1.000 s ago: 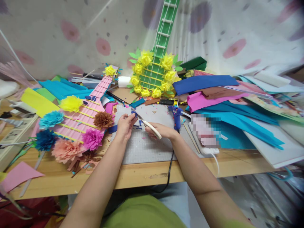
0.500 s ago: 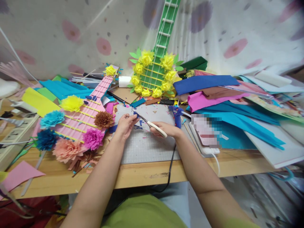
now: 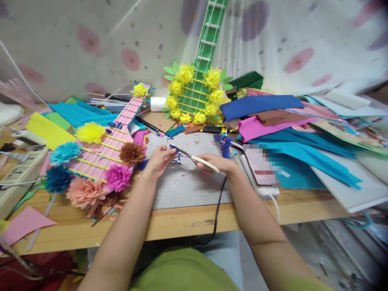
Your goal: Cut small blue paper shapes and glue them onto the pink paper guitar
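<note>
Backdrop (image 3: 145, 36): a sheet patterned with flowers is hanging behind the desk's back edge.
Desk (image 3: 177, 224): its wooden front edge is running across in front of the person.
Pink guitar (image 3: 91, 161): it is lying on the desk's left half, bearing large flowers, its neck slanting toward the back edge.
Green guitar (image 3: 197, 97): it is standing at the back edge, near the middle, ringed with yellow flowers.
Cutting mat (image 3: 188, 192): it is lying near the desk's front edge, at the middle.
Blue sheet (image 3: 263, 107): it is topping a paper pile toward the back right corner.
Left hand (image 3: 160, 159): thumb and fingers are pinching a small blue piece above the mat's left part.
Right hand (image 3: 222, 163): fingers are closing around scissor handles, above the mat's right part.
Glue gun (image 3: 225, 147): it is resting at the mat's right edge, just beyond the right hand.
Scissors (image 3: 206, 162): their blades are pointing left, tips just beside the left fingertips.
Blue piece (image 3: 173, 148): it is showing at those fingertips, mostly hidden.
Clippings (image 3: 176, 162): blue scraps are lying on the mat between the hands.
</note>
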{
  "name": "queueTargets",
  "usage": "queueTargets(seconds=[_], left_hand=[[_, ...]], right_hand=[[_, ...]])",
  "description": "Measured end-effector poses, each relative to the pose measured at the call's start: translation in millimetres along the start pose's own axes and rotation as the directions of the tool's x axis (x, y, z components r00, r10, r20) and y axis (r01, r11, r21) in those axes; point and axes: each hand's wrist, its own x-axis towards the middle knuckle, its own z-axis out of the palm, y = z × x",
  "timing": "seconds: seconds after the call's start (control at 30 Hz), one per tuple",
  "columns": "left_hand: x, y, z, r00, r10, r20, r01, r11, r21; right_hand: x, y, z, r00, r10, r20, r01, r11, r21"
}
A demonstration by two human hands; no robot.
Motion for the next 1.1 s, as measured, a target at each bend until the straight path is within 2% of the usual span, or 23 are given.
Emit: queueTargets(seconds=[0.47,0.57,0.67,0.77,0.87,1.1], left_hand=[[2,3,-10,0.996,-0.043,0.076,0.037,0.996,0.076],[3,4,-13,0.993,-0.058,0.108,0.048,0.994,0.097],[4,5,-16,0.986,-0.078,0.146,0.060,0.991,0.119],[4,6,-18,0.985,-0.054,0.164,0.033,0.991,0.128],[3,7,-18,0.981,-0.027,0.191,0.001,0.991,0.131],[1,6,-16,0.977,-0.013,0.213,-0.017,0.990,0.140]], right_hand=[[-2,4,-6,0.997,0.072,0.023,-0.072,0.997,0.005],[-3,4,-7,0.997,0.077,0.020,-0.076,0.996,-0.042],[-4,5,-9,1.000,0.027,0.016,-0.025,0.991,-0.132],[-3,5,-10,0.998,-0.010,0.065,0.026,0.966,-0.255],[-1,6,-9,0.993,0.004,0.120,0.034,0.951,-0.307],[0,7,-6,0.989,0.027,0.143,-0.003,0.986,-0.165]])
